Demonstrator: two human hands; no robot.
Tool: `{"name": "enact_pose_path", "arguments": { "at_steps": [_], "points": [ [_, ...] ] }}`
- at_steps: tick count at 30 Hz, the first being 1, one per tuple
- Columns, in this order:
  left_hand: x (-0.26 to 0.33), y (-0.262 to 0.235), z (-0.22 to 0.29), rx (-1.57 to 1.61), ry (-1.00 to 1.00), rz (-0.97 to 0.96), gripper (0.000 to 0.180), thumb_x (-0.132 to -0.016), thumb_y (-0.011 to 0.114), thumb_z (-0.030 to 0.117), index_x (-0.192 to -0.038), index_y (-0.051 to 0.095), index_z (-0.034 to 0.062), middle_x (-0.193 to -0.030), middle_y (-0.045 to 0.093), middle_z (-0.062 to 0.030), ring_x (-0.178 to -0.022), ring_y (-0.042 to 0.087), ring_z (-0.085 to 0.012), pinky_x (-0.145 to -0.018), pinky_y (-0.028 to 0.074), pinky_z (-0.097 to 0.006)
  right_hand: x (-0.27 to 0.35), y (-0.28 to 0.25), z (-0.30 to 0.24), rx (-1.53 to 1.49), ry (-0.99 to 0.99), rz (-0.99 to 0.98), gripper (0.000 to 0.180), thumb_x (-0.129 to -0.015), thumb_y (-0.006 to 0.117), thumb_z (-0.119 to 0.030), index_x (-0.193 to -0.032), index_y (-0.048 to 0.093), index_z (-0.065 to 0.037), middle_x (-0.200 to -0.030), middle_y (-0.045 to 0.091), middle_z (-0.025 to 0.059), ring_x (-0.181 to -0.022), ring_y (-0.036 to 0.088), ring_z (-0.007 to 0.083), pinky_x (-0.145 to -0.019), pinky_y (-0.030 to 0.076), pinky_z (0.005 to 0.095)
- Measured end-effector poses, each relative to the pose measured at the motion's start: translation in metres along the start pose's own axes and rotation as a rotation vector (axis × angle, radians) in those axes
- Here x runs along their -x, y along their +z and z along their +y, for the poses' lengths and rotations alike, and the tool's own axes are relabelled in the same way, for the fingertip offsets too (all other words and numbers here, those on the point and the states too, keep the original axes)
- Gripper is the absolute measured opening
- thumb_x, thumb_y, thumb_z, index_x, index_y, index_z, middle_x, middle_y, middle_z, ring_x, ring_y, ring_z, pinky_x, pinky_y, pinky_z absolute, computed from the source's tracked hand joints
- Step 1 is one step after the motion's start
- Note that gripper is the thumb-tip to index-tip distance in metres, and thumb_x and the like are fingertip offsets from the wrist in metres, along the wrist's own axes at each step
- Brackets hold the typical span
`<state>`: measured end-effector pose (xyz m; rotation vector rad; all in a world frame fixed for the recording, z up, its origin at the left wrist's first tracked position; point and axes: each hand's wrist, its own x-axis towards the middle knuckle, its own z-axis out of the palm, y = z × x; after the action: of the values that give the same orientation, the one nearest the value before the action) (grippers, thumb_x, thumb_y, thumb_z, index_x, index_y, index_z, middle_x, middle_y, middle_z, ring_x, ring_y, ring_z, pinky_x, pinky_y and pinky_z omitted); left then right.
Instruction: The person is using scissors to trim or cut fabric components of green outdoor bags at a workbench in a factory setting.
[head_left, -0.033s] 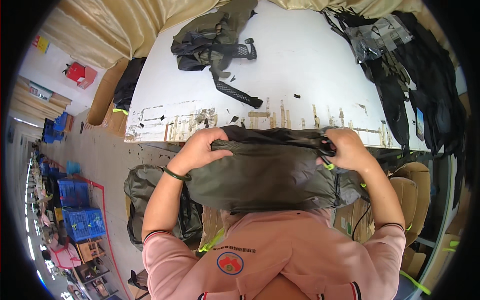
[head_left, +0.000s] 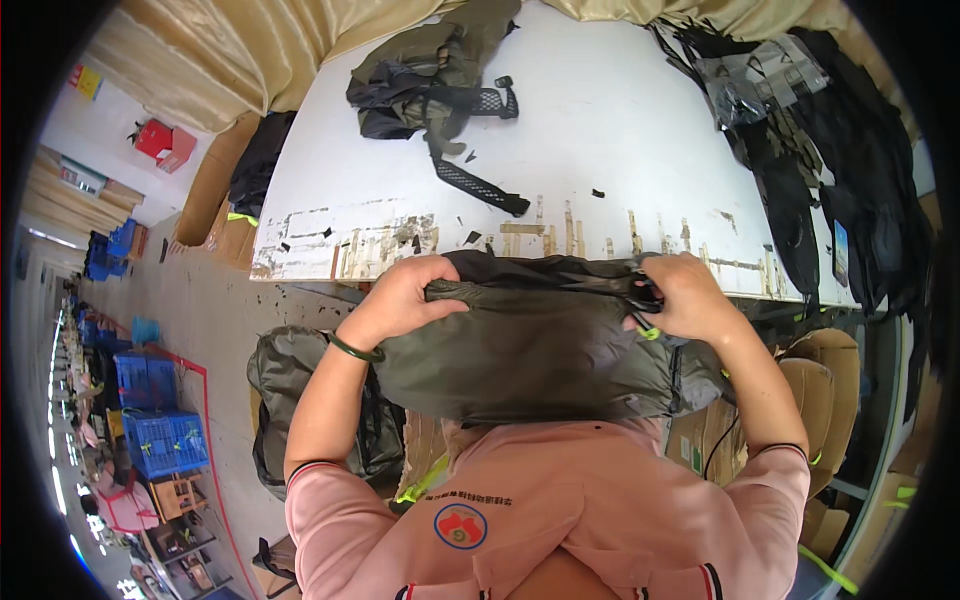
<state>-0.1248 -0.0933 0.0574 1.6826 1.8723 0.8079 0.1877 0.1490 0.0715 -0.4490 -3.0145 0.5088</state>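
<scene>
Left hand: the left hand (head_left: pixel 400 297) is closed on the upper left edge of the olive bag (head_left: pixel 530 350); its fingers (head_left: pixel 440 287) are curled over the fabric fold, thumb side toward the person.
Right hand: the right hand (head_left: pixel 690 295) is closed on the upper right corner of the same bag; its fingertips (head_left: pixel 650 290) pinch dark fabric where a small yellow-green pull shows just below them.
Olive bag: it hangs between both hands, below the fingers, in front of the pink shirt (head_left: pixel 560 510), and it partly covers the near edge of the white table (head_left: pixel 620 130).
Wrist: a green bangle (head_left: pixel 352 349) sits on the left wrist, just behind the fingers.
Beyond the fingers: on the table, well apart from both hands, lies a heap of olive and black bag parts (head_left: pixel 430 80) with a mesh strap (head_left: pixel 475 185).
Right of the right fingers: black bags (head_left: pixel 850 170) are piled along the table side.
Left of the left fingers: another olive bag (head_left: pixel 290 380) is on the floor, and blue crates (head_left: pixel 150 410) stand farther away.
</scene>
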Motion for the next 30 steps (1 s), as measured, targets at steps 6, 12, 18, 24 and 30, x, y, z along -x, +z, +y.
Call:
{"name": "enact_pose_path", "arguments": {
  "at_steps": [6, 12, 18, 24, 30],
  "points": [
    [0.009, -0.002, -0.004, -0.077, 0.102, 0.107, 0.030, -0.074, 0.080, 0.022, -0.090, 0.062, 0.0040, -0.082, 0.062, -0.0131, -0.078, 0.060, -0.0348, -0.067, 0.047, -0.041, -0.048, 0.004, -0.045, 0.023, -0.065, -0.116, 0.055, -0.065, 0.082, -0.052, -0.082, 0.058, -0.004, -0.080, 0.063, 0.0144, -0.082, 0.062, 0.0350, -0.078, 0.045, 0.0429],
    [0.012, -0.001, -0.010, -0.097, 0.131, 0.115, 0.029, -0.074, 0.079, 0.023, -0.089, 0.061, 0.0059, -0.080, 0.062, -0.0115, -0.073, 0.059, -0.0337, -0.064, 0.046, -0.041, -0.065, 0.011, -0.055, 0.006, -0.040, -0.231, 0.045, -0.070, 0.080, -0.042, -0.083, 0.059, -0.005, -0.081, 0.064, 0.0138, -0.082, 0.062, 0.0342, -0.078, 0.044, 0.0412],
    [0.014, -0.002, -0.012, -0.088, 0.179, 0.155, 0.028, -0.075, 0.078, 0.024, -0.089, 0.061, 0.0058, -0.080, 0.062, -0.0109, -0.073, 0.060, -0.0332, -0.064, 0.046, -0.041, -0.065, 0.014, -0.059, -0.046, -0.057, -0.181, 0.041, -0.070, 0.081, -0.039, -0.078, 0.059, -0.005, -0.073, 0.064, 0.0124, -0.074, 0.062, 0.0346, -0.075, 0.044, 0.0410],
    [0.018, -0.001, -0.012, -0.093, 0.168, 0.161, 0.027, -0.075, 0.077, 0.024, -0.089, 0.061, 0.0056, -0.081, 0.062, -0.0108, -0.076, 0.060, -0.0332, -0.065, 0.046, -0.041, -0.061, 0.016, -0.062, -0.095, -0.031, -0.150, 0.046, -0.066, 0.084, -0.045, -0.072, 0.061, -0.005, -0.065, 0.063, 0.0145, -0.067, 0.060, 0.0369, -0.076, 0.045, 0.0391],
    [0.020, -0.001, -0.008, -0.090, 0.199, 0.190, 0.027, -0.075, 0.077, 0.023, -0.088, 0.061, 0.0056, -0.081, 0.062, -0.0100, -0.077, 0.060, -0.0333, -0.066, 0.046, -0.041, -0.062, 0.018, -0.065, -0.057, -0.049, -0.185, 0.049, -0.067, 0.083, -0.048, -0.077, 0.061, -0.005, -0.067, 0.064, 0.0135, -0.068, 0.060, 0.0348, -0.080, 0.042, 0.0372]
  ]
}}
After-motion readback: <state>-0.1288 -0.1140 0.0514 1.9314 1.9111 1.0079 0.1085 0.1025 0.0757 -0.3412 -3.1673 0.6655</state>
